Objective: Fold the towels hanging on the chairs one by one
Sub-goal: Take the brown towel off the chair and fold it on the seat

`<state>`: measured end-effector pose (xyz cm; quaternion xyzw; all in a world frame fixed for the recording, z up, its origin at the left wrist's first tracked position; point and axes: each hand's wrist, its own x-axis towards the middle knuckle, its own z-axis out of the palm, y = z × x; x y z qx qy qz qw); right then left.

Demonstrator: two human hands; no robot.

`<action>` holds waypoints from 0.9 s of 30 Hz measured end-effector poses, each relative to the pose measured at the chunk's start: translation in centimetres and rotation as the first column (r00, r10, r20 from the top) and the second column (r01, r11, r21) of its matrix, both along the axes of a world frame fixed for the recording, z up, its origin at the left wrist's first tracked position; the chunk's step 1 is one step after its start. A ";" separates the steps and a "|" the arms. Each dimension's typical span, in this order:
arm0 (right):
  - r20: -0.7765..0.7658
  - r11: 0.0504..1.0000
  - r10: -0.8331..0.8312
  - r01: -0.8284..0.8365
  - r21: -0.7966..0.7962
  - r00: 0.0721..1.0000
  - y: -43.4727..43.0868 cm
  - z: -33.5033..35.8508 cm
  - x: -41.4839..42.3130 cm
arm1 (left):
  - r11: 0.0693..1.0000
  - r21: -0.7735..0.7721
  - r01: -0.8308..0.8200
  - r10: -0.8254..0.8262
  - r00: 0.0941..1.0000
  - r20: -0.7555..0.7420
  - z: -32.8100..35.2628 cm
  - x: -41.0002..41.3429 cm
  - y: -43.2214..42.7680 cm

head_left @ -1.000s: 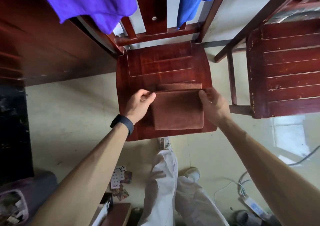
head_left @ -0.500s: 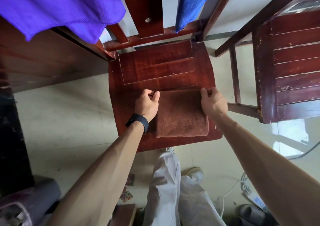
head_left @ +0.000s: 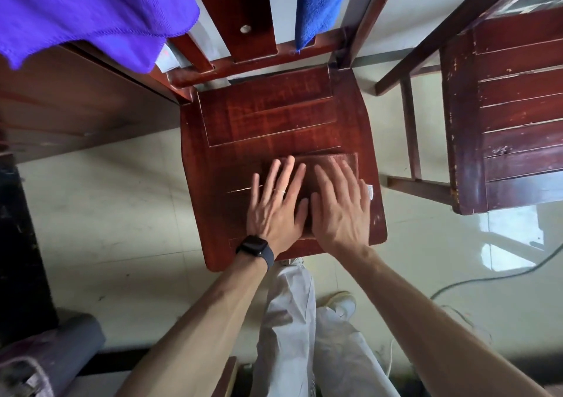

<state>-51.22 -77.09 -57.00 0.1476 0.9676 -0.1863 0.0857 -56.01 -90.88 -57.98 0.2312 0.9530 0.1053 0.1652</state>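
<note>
At the upper left I see a purple towel [head_left: 91, 9] hanging. On the middle chair's seat [head_left: 268, 113], my left hand [head_left: 274, 204] lies flat, fingers straight and slightly spread, pressing the left part of a folded brown towel [head_left: 309, 158] near the seat's front edge. A blue towel [head_left: 323, 0] hangs over that chair's back. My right hand [head_left: 341, 204] lies flat just beside the left, fingers straight, on the towel's right part. Another wooden chair [head_left: 518, 107] stands at the right.
</note>
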 end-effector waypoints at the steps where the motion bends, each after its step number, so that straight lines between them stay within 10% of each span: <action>1: 0.053 0.999 0.031 -0.031 0.004 0.998 0.1 -0.8 0.2 | 1.000 -0.025 0.001 0.000 1.000 0.023 -0.5 0.2 -0.1; 19: 0.161 0.965 -0.260 0.262 0.010 0.952 1.0 -3.1 0.6 | 0.995 -0.042 -0.093 0.095 0.995 0.034 -3.0 0.0 -1.3; 24: 0.191 0.826 -0.525 0.550 -0.119 0.830 1.3 -0.3 0.5 | 0.871 0.114 -0.477 0.480 0.877 0.006 -0.7 0.0 -2.6; 27: 0.292 0.662 -0.595 0.662 -0.350 0.749 2.6 1.4 1.1 | 0.704 0.201 -0.681 0.612 0.726 0.315 1.5 -0.9 -3.2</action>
